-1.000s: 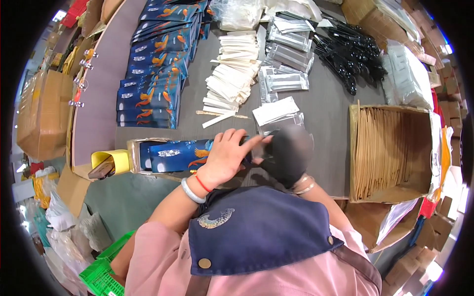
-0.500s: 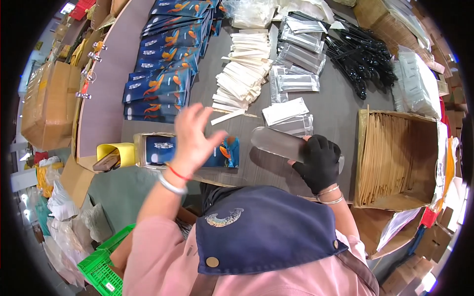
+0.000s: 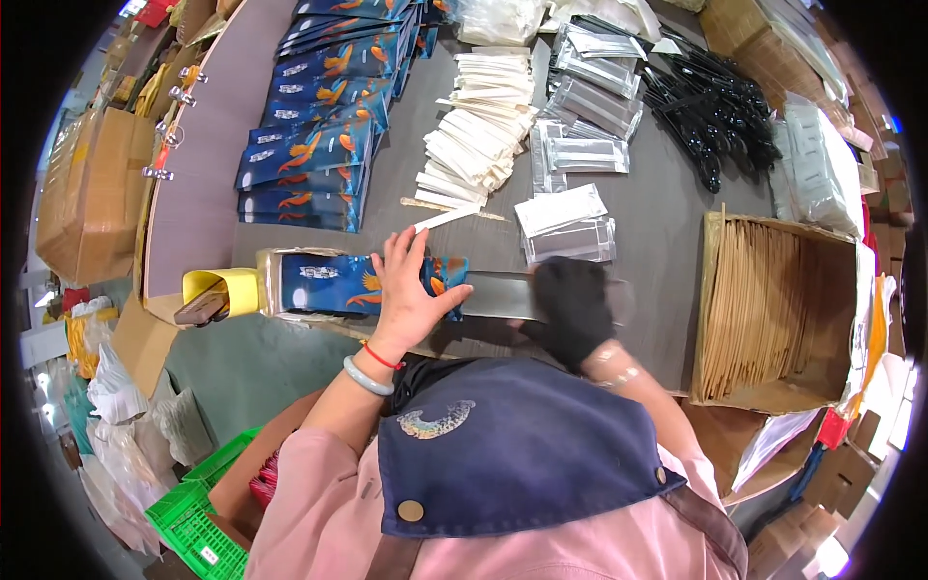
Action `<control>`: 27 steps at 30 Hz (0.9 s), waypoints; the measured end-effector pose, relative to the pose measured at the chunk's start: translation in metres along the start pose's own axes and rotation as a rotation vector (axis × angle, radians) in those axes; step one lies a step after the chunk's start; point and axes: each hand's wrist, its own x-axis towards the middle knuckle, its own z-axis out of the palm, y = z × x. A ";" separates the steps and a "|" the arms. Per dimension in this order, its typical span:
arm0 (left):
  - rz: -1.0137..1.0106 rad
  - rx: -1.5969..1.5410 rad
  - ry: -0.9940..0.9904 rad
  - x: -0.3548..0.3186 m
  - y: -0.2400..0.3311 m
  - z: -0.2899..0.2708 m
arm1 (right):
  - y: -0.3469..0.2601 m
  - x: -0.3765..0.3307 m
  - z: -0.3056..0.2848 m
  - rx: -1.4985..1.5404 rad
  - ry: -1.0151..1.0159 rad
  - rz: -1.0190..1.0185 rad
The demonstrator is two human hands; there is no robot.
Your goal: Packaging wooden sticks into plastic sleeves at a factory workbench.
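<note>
A blue pouch with orange goldfish prints (image 3: 324,282) lies at the near left edge of the table. My left hand (image 3: 411,302) rests on its right part with the fingers spread. In a black fingerless glove, my right hand (image 3: 577,307) is closed around a long, flat, translucent grey plate (image 3: 495,293) with rounded ends. The plate's left end meets the pouch's right end; whether it sits inside or beneath the pouch is hidden. Just beyond my left fingertips lies a single white paper strip (image 3: 447,217).
Stacked blue pouches (image 3: 309,159) fill the back left. White strips (image 3: 474,145), clear plastic sleeves (image 3: 585,155) and black-wrapped utensils (image 3: 710,130) lie across the back. An open carton (image 3: 712,319) of brown sheets stands right; a yellow holder (image 3: 246,292) sits left.
My left hand has come down onto the pouch. My right hand has moved left with the plate, which has turned level and now meets the pouch's end.
</note>
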 end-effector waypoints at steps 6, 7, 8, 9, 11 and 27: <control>0.178 -0.097 0.039 0.041 -0.017 -0.002 | -0.006 0.008 -0.002 0.099 0.264 -0.139; 0.179 0.017 0.014 0.055 -0.018 -0.001 | 0.007 0.000 -0.010 0.051 0.350 -0.085; 0.182 0.129 -0.014 0.066 -0.018 0.001 | 0.024 -0.010 -0.019 0.001 0.437 -0.027; 0.202 0.159 0.005 0.072 -0.018 0.002 | 0.044 -0.024 -0.028 -0.022 0.499 0.075; 0.255 0.162 -0.036 0.078 -0.027 0.003 | 0.098 -0.062 -0.034 0.024 0.686 0.278; 0.477 0.041 -0.097 0.106 0.064 0.072 | 0.189 -0.205 -0.047 -0.160 0.629 1.118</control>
